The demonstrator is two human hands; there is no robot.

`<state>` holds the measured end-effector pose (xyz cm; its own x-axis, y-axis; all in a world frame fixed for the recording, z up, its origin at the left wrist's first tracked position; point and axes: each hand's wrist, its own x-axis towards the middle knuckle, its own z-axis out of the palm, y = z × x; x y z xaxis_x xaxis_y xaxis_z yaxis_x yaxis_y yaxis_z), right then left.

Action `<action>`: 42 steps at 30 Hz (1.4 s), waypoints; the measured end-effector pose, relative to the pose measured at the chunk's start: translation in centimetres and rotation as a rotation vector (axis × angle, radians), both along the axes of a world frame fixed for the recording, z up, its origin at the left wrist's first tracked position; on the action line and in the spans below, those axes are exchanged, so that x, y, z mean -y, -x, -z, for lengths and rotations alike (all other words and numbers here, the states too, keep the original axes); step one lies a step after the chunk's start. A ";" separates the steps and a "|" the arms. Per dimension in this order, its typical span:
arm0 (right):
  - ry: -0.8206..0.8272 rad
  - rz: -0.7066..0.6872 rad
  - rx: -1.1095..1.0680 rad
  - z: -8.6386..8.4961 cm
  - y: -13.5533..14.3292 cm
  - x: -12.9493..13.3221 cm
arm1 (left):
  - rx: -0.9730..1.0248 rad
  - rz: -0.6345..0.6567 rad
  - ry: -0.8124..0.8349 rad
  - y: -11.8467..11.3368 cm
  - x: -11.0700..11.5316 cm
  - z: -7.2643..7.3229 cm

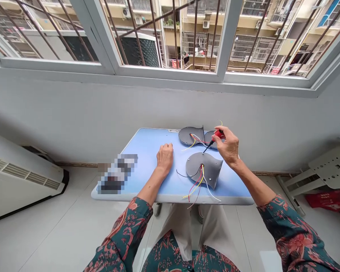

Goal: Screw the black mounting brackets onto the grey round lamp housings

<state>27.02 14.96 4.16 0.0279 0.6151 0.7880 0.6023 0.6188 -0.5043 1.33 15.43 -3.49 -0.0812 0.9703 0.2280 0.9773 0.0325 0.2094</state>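
Note:
A dark grey round plate with a flared end [195, 166] lies near the table's front edge, with red, yellow, white and black wires [201, 175] coming out of its middle and a few screws on its face. My right hand [227, 145] grips a red-handled screwdriver [218, 134], its tip on a screw at the plate's upper edge. To the plate's left, my left hand [164, 156] rests on the table with its fingers curled; whether it holds something small is hidden.
Behind, two similar grey plates [187, 136] with wires overlap at the back of the blue table [150, 141]. A pixelated patch covers the table's left side. Beyond stand a wall and a barred window.

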 end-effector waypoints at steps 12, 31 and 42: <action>-0.014 -0.015 0.019 0.2 0.4 0.3 | 0.979 0.279 -0.394 -7.5 0.2 0.0; -0.071 -0.027 0.083 0.2 -0.1 0.7 | 1.075 0.353 -0.211 -10.8 -0.6 1.9; -0.037 -0.064 0.091 0.2 0.0 0.5 | 1.011 0.393 -0.190 -10.7 -0.4 1.9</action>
